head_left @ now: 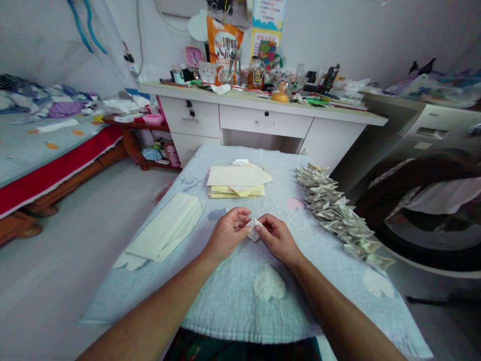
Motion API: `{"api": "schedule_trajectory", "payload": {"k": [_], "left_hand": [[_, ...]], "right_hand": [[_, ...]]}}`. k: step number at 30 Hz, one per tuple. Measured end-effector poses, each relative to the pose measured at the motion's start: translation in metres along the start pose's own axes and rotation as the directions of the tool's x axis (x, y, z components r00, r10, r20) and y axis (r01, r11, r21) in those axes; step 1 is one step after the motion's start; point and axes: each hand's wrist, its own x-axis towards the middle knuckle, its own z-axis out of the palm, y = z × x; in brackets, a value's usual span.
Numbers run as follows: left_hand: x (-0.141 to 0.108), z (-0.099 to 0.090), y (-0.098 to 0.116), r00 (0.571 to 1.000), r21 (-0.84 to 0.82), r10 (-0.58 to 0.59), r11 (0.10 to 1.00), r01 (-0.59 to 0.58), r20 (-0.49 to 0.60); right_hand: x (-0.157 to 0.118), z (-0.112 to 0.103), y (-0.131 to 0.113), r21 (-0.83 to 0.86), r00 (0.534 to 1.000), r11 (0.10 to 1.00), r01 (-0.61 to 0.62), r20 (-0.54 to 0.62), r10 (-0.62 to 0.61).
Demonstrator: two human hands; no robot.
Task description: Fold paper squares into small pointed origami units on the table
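A small folded paper piece [254, 230] is held between both hands above the cloth-covered table. My left hand [230, 231] pinches its left side, and my right hand [277, 234] pinches its right side. Beyond the hands lies a stack of yellowish paper [236, 191] with a pale sheet [230, 176] on top. To the left rests a folded pale green paper bundle [167, 225]. Several folded pointed paper pieces [330, 205] form a long row on the right side.
The blue patterned cloth [233, 301] covers the table. A white desk [240, 116] crowded with jars and packets stands behind it. On the left is a bed [67, 145]; on the right, a washing machine [428, 145].
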Motion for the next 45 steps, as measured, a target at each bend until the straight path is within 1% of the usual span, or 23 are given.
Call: {"api": "schedule_trajectory", "payload": {"k": [6,9,14,17,23,26,28,31,35,37,40,43,45], "left_hand": [[0.000,-0.002,-0.001,0.998,0.048,-0.002,0.999,-0.001,0.056],[0.001,-0.003,-0.001,0.997,0.077,0.039,0.996,-0.044,0.063],[-0.001,-0.003,0.001,0.990,0.224,0.128,0.965,-0.138,0.057],[-0.002,-0.003,0.001,0.987,0.267,0.149,0.950,-0.160,0.062],[-0.002,-0.002,0.000,0.992,0.154,0.092,0.983,-0.104,0.085],[-0.001,-0.003,0.002,0.993,0.172,0.087,0.980,-0.101,0.085],[-0.001,-0.004,0.003,0.993,0.175,0.089,0.979,-0.102,0.078],[0.001,-0.005,0.001,0.995,0.143,0.098,0.985,-0.101,0.026],[0.004,-0.005,-0.003,0.990,0.113,0.112,0.988,-0.102,-0.084],[0.005,-0.004,-0.005,0.988,0.089,0.107,0.991,-0.097,-0.109],[0.005,-0.003,-0.006,0.988,0.070,0.101,0.993,-0.094,-0.113],[0.004,-0.002,-0.004,0.990,0.061,0.105,0.993,-0.099,-0.098],[0.004,-0.002,-0.002,0.995,0.041,0.082,0.996,-0.080,-0.057]], "right_hand": [[-0.001,0.000,0.000,0.026,1.000,1.000,0.013,0.000,-0.013],[-0.002,0.000,-0.003,0.022,1.000,0.999,0.026,0.010,-0.026],[-0.003,0.000,-0.006,0.014,0.998,0.999,0.032,0.046,-0.032],[-0.003,0.000,-0.005,-0.003,0.998,1.000,0.027,0.050,-0.027],[-0.002,0.001,-0.001,0.038,0.998,0.999,-0.017,0.066,0.015],[-0.002,0.003,-0.003,0.031,0.996,0.999,-0.024,0.084,0.021],[-0.002,0.004,-0.003,0.055,0.995,0.998,-0.028,0.099,0.022],[-0.002,0.003,-0.001,0.093,0.990,0.994,-0.051,0.137,0.038],[-0.002,0.003,0.004,0.042,0.984,0.995,-0.089,0.161,0.081],[-0.001,0.004,0.004,0.080,0.980,0.993,-0.089,0.184,0.073],[0.000,0.006,0.001,0.141,0.976,0.986,-0.088,0.211,0.057],[0.000,0.005,-0.001,0.120,0.977,0.989,-0.090,0.203,0.065],[-0.002,0.004,0.001,0.103,0.977,0.990,-0.100,0.199,0.078]]}}
